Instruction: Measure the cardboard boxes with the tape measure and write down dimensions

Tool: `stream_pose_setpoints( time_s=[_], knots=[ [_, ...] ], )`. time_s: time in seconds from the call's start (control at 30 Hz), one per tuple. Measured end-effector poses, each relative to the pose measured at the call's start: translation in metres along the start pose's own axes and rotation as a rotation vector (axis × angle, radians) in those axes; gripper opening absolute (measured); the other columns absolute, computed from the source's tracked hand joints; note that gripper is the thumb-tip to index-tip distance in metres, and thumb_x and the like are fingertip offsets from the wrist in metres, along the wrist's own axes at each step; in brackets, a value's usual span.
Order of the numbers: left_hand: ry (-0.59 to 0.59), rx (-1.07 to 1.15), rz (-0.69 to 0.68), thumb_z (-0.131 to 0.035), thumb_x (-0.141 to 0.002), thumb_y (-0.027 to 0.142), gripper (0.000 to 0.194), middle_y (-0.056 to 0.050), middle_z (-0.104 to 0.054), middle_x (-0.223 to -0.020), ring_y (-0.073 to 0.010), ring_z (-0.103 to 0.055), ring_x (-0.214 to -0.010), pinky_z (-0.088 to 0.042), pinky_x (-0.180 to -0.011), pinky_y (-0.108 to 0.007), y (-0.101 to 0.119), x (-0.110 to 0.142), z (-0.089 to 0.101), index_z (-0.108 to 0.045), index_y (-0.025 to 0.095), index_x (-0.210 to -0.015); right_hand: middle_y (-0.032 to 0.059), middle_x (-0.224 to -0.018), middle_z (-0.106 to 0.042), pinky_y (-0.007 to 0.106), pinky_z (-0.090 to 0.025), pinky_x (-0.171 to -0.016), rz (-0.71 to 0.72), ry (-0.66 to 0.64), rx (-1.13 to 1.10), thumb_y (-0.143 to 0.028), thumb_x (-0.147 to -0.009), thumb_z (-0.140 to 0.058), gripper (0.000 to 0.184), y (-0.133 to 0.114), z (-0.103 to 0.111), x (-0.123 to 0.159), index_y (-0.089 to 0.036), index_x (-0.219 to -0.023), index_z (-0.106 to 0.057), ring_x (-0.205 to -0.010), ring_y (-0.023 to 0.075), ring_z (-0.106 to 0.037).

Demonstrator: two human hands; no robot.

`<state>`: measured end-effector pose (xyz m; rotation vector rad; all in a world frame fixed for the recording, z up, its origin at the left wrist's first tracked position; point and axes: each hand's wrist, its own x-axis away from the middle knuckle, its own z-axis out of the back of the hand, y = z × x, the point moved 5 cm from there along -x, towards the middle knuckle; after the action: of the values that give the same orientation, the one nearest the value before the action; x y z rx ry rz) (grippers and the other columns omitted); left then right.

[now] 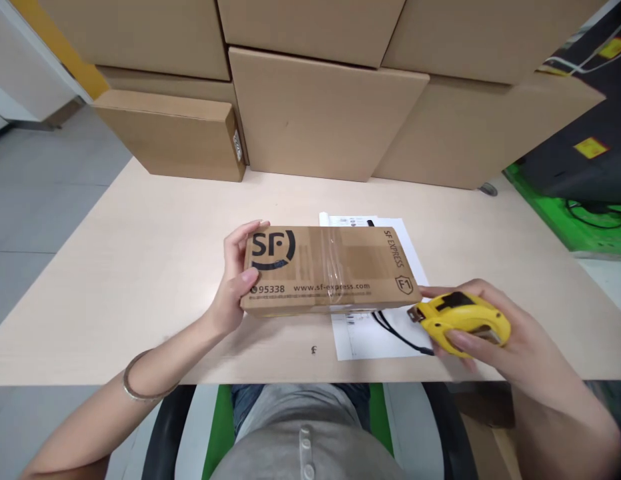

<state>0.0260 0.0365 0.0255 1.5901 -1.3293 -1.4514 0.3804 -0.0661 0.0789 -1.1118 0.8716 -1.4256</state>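
Note:
My left hand (231, 288) grips the left end of a brown cardboard box (310, 267), thumb on its top face and fingers round the far corner. The box bears black SF Express print, with clear tape wrapped across its middle. It is held over the table and partly hides the papers beneath. My right hand (495, 327) is closed round a yellow tape measure (463, 320), its metal end hook beside the box's near right corner. Whether a right fingertip touches the box, I cannot tell.
White printed sheets (357, 343) and a black cord (397, 335) lie under the box. Large cardboard boxes (320, 113) stand along the table's far edge, with a flatter carton (175, 140) at left. A small dark object (488, 189) sits far right. A small dark mark (313, 350) shows near the front.

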Motion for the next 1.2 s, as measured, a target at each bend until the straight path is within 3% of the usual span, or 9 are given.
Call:
stream_pose_setpoints(
  time_s=[0.17, 0.23, 0.33, 0.47, 0.57, 0.7, 1.0, 1.1, 1.2],
  knots=[
    [-0.074, -0.003, -0.070, -0.070, -0.082, 0.058, 0.054, -0.007, -0.062, -0.145, -0.0347, -0.055, -0.132, -0.049, -0.109, -0.048, 0.001, -0.005, -0.001, -0.069, 0.028, -0.126, 0.0061, -0.114, -0.076, 0.034, -0.059, -0.053, 0.421, 0.087, 0.128, -0.045, -0.078, -0.089, 0.043, -0.059, 0.005, -0.029, -0.037, -0.115, -0.069, -0.085, 0.0274, -0.075],
    [-0.042, 0.074, -0.041, -0.059, -0.088, 0.063, 0.045, -0.008, -0.069, -0.127, -0.0324, -0.062, -0.119, -0.054, -0.101, -0.048, 0.002, -0.009, -0.005, -0.071, 0.027, -0.113, 0.0061, -0.122, -0.073, 0.036, -0.062, -0.063, 0.651, -0.050, 0.242, -0.043, -0.069, -0.096, 0.058, -0.095, -0.027, -0.053, -0.036, -0.120, -0.069, -0.088, 0.0261, -0.074],
    [0.041, 0.173, 0.024, -0.042, -0.097, 0.068, 0.051, -0.007, -0.070, -0.102, -0.0276, -0.068, -0.099, -0.057, -0.092, -0.046, 0.003, -0.013, -0.013, -0.070, 0.026, -0.100, 0.0045, -0.116, -0.074, 0.035, -0.061, -0.078, 0.924, -0.296, 0.333, -0.044, -0.077, -0.090, 0.051, -0.137, -0.095, -0.084, -0.028, -0.119, -0.066, -0.095, 0.0241, -0.073],
    [0.150, 0.189, 0.058, -0.047, -0.094, 0.071, 0.049, -0.004, -0.066, -0.081, -0.0296, -0.071, -0.097, -0.059, -0.085, -0.046, 0.002, -0.014, -0.013, -0.064, 0.026, -0.085, -0.0013, -0.118, -0.075, 0.032, -0.054, -0.086, 0.929, -0.576, 0.506, -0.035, -0.095, -0.070, 0.033, -0.153, -0.166, -0.105, -0.030, -0.126, -0.061, -0.098, 0.0200, -0.072],
    [0.159, 0.147, 0.072, -0.056, -0.089, 0.068, 0.044, -0.003, -0.064, -0.075, -0.0306, -0.070, -0.096, -0.059, -0.083, -0.045, -0.001, -0.015, -0.007, -0.062, 0.025, -0.081, -0.0025, -0.114, -0.077, 0.030, -0.050, -0.082, 0.914, -0.607, 0.577, -0.027, -0.096, -0.064, 0.030, -0.153, -0.177, -0.105, -0.030, -0.126, -0.061, -0.093, 0.0186, -0.071],
    [0.000, 0.180, 0.063, -0.068, -0.085, 0.053, 0.030, -0.003, -0.069, -0.097, -0.0261, -0.068, -0.097, -0.057, -0.086, -0.041, -0.004, -0.015, -0.007, -0.065, 0.025, -0.094, 0.0001, -0.116, -0.079, 0.031, -0.053, -0.083, 0.914, -0.519, 0.563, -0.025, -0.091, -0.070, 0.036, -0.143, -0.144, -0.101, -0.028, -0.126, -0.066, -0.095, 0.0201, -0.074],
    [-0.195, 0.149, -0.008, -0.071, -0.088, 0.054, 0.031, -0.004, -0.067, -0.105, -0.0220, -0.063, -0.092, -0.054, -0.076, -0.035, -0.007, -0.026, 0.001, -0.066, 0.027, -0.100, 0.0003, -0.105, -0.080, 0.032, -0.062, -0.078, 0.715, -0.115, 0.506, -0.022, -0.076, -0.088, 0.043, -0.069, 0.015, -0.076, -0.036, -0.115, -0.074, -0.088, 0.0217, -0.076],
    [-0.201, 0.142, -0.012, -0.072, -0.087, 0.053, 0.029, -0.004, -0.068, -0.106, -0.0233, -0.064, -0.092, -0.056, -0.077, -0.037, -0.007, -0.028, 0.003, -0.065, 0.027, -0.099, 0.0017, -0.104, -0.079, 0.034, -0.064, -0.077, 0.660, -0.028, 0.460, -0.019, -0.074, -0.087, 0.045, -0.048, 0.033, -0.071, -0.038, -0.113, -0.074, -0.088, 0.0239, -0.076],
    [-0.190, 0.138, -0.010, -0.073, -0.086, 0.054, 0.030, -0.005, -0.069, -0.109, -0.0232, -0.065, -0.092, -0.057, -0.078, -0.038, -0.008, -0.029, 0.003, -0.065, 0.027, -0.097, 0.0000, -0.103, -0.078, 0.036, -0.065, -0.075, 0.645, -0.022, 0.384, -0.021, -0.073, -0.089, 0.046, -0.039, 0.030, -0.074, -0.040, -0.113, -0.073, -0.088, 0.0241, -0.077]
  ],
)
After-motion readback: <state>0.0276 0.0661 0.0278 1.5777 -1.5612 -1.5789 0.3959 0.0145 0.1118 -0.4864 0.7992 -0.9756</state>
